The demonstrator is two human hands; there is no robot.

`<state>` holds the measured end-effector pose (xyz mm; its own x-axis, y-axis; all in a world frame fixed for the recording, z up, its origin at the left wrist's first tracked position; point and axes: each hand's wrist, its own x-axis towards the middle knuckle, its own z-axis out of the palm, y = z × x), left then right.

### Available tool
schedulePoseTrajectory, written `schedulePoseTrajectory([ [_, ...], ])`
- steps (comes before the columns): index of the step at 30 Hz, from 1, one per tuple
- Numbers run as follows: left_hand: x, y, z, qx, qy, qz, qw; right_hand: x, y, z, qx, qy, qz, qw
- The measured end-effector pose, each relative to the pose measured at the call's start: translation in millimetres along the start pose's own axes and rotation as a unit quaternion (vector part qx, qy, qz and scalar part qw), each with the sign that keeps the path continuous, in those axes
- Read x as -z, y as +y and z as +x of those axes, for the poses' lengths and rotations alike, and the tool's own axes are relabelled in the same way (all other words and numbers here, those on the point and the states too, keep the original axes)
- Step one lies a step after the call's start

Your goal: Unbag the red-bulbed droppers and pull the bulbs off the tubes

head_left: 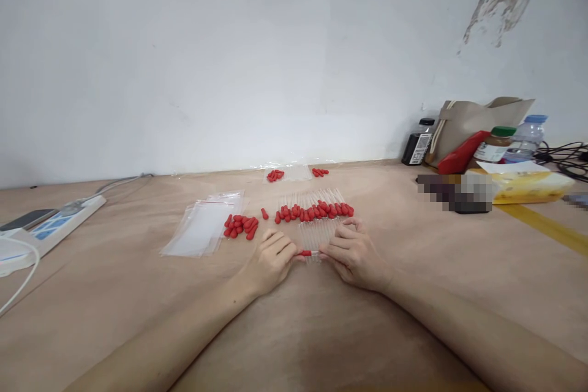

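Here we see our left hand (274,255) pinching a red rubber bulb (305,253) between thumb and fingers, while our right hand (351,252) pinches the clear tube (315,252) that meets it, both just above the tabletop (294,343). Beneath and beyond them lie loose clear tubes (316,233), then a row of bulb-capped droppers (312,211). To our left, a pile of red bulbs (239,226) sits beside flat zip bags (202,229). Near the wall, clear plastic wrapping (298,173) lies with clear tubes between two red clusters; we cannot tell whether it encloses them. At our far right, we find a green-lidded jar (493,147) with brown contents, a blue-capped clear bottle (530,135), a black-capped bottle (417,146) with dark contents and a yellow tissue pack (528,187)
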<state>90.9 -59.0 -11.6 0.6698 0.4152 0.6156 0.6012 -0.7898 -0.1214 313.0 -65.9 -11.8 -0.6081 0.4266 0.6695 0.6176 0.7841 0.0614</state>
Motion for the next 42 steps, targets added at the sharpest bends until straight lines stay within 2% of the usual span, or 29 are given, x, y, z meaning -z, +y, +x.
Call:
schedulePoseTrajectory([
  [5, 4.2, 0.6, 1.6, -0.041, 0.002, 0.013, 0.999, 2.1, -2.5, 1.0, 0.006, 0.001, -0.005, 1.0],
  [10, 8.1, -4.9, -0.9, -0.042, 0.017, -0.008, 0.999, 3.1, 3.0, -3.2, 0.011, 0.029, 0.0, 1.0],
  [12, 12.9, -13.1, -3.8, 0.005, 0.032, -0.015, 0.999, 1.7, 13.3, -6.4, -0.025, 0.047, 0.01, 0.999],
  [14, 19.8, -22.7, -5.1, 0.092, 0.047, -0.032, 0.994, -1.7, 25.1, -8.7, -0.108, 0.065, 0.025, 0.992],
  [16, 27.1, -31.4, -3.2, 0.175, 0.053, -0.063, 0.981, -7.0, 34.2, -9.6, -0.193, 0.077, 0.049, 0.977],
  [18, 32.8, -39.1, 1.4, 0.231, 0.056, -0.081, 0.968, -12.6, 38.1, -9.9, -0.237, 0.073, 0.071, 0.966],
  [22, 37.4, -60.6, 6.7, 0.307, 0.056, -0.052, 0.949, -17.3, 34.6, -11.9, -0.237, 0.052, 0.039, 0.969],
  [28, 36.3, -101.0, -11.0, 0.409, 0.035, -0.024, 0.912, -12.3, 22.5, -8.9, -0.213, 0.002, -0.065, 0.975],
  [31, 35.8, -104.9, -16.6, 0.437, 0.026, -0.029, 0.899, -9.8, 16.2, -4.8, -0.217, -0.027, -0.079, 0.973],
  [37, 35.1, -104.1, -15.4, 0.426, 0.021, -0.035, 0.904, -9.2, 11.4, -3.3, -0.209, -0.06, -0.082, 0.973],
  [42, 34.9, -127.3, -26.6, 0.502, 0.013, -0.022, 0.864, -11.6, 11.6, -4.1, -0.204, -0.062, -0.076, 0.974],
])
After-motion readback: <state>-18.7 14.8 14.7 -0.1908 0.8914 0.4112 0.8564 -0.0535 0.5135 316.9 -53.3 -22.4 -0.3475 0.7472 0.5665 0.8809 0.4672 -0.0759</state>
